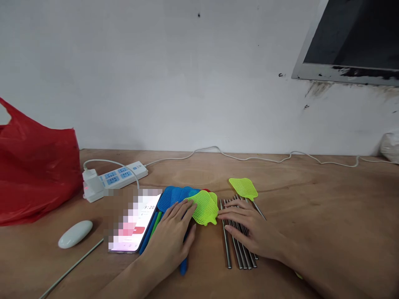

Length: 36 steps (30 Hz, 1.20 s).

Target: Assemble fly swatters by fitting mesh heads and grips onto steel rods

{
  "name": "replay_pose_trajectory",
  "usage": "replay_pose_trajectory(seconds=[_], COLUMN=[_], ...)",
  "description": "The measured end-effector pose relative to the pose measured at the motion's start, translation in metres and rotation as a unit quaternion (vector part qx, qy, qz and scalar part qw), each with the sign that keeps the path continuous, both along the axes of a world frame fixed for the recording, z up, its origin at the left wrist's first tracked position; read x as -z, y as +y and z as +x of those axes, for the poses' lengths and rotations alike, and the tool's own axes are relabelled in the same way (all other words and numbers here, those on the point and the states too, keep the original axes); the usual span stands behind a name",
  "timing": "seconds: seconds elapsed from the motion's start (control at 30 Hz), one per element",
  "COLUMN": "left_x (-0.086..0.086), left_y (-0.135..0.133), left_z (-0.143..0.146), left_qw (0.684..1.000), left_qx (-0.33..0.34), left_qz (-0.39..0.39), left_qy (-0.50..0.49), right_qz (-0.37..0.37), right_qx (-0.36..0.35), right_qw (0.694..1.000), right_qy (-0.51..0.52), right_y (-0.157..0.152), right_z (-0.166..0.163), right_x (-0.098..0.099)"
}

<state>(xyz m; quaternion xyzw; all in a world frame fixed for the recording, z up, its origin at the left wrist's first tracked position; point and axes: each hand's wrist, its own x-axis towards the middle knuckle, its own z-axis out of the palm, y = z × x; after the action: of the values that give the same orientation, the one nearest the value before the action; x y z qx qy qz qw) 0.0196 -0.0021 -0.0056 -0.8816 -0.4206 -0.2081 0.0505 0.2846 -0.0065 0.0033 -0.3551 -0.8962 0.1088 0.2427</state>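
Observation:
My left hand lies flat, fingers stretched, on a pile of fly swatters: blue heads and yellow-green heads fan out past its fingertips. My right hand rests flat with spread fingers on a row of several bare metal rods. One more yellow-green fly swatter on a metal rod lies just beyond the right hand. Both hands rest on a wooden table.
A phone with a lit screen lies left of my left hand. Further left are a pale oval mouse-like object, a thin rod, a white power strip with cable, and a red plastic bag.

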Motion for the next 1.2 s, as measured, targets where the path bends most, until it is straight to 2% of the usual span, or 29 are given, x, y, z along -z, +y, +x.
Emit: replay_pose_trajectory(seconds=[0.1, 0.3, 0.47, 0.57, 0.67, 0.9, 1.2], left_x=[0.003, 0.009, -0.007, -0.017, -0.019, -0.014, -0.014], left_y=[0.001, 0.005, 0.006, 0.004, 0.000, -0.007, -0.010], left_z=[-0.001, -0.005, -0.004, -0.002, 0.000, 0.004, 0.008], left_qw=[1.000, 1.000, 0.997, 0.992, 0.992, 0.992, 0.996], left_qx=[-0.003, -0.013, -0.074, -0.113, -0.092, -0.066, -0.022], left_qz=[-0.007, 0.008, 0.012, 0.010, -0.008, -0.031, -0.064], left_qy=[0.016, 0.017, 0.018, 0.060, 0.092, 0.099, 0.050], right_qz=[0.024, 0.051, 0.053, 0.033, 0.010, -0.012, -0.045], right_qx=[0.020, 0.017, 0.020, 0.024, 0.015, 0.011, 0.111], right_qw=[0.999, 0.999, 0.998, 0.999, 1.000, 1.000, 0.993], right_qy=[0.006, 0.008, 0.016, 0.009, 0.002, 0.000, 0.015], right_y=[0.001, -0.002, -0.004, -0.006, -0.008, -0.007, -0.015], right_z=[0.000, -0.004, -0.003, -0.004, -0.005, -0.007, -0.020], right_x=[0.005, 0.007, 0.006, 0.004, 0.002, 0.006, 0.007])
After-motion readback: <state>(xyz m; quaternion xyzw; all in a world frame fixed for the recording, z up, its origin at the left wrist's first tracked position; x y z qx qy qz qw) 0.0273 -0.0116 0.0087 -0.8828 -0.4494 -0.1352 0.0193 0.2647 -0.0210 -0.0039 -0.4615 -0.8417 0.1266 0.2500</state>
